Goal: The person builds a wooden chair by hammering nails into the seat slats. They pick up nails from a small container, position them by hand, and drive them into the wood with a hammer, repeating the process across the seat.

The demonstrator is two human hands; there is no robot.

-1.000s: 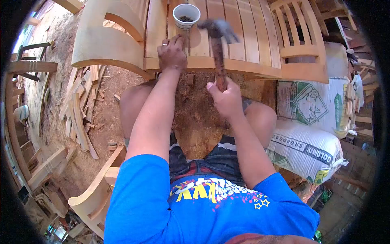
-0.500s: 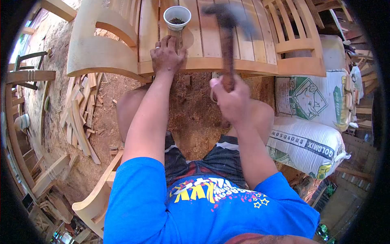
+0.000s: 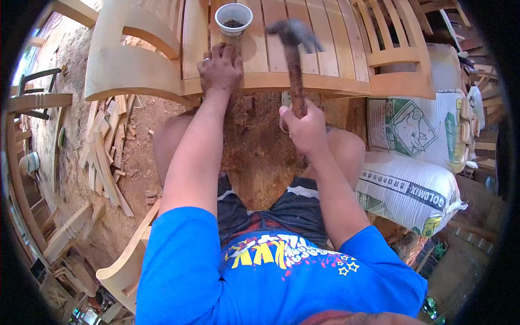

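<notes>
My right hand [image 3: 307, 127] is closed round the handle of a hammer [image 3: 295, 65]. Its slightly blurred head is over the slats on the right of the wooden bench seat [image 3: 276, 81]. My left hand [image 3: 221, 69] rests on the seat near its front edge, fingers spread a little, with a ring on one finger and nothing visible in its grasp. Just beyond those fingertips, a white cup [image 3: 233, 20] with small dark bits in it stands on the slats.
White printed sacks [image 3: 406, 192] lie at the right, beside the bench's slatted armrest [image 3: 398, 57]. Wood scraps [image 3: 103, 149] are piled on the dirt floor at the left. A curved wooden chair part [image 3: 127, 262] is at the lower left.
The hammer head has shifted slightly left and down and is less blurred. My right hand has moved a little left. My left hand stays on the seat beside the cup.
</notes>
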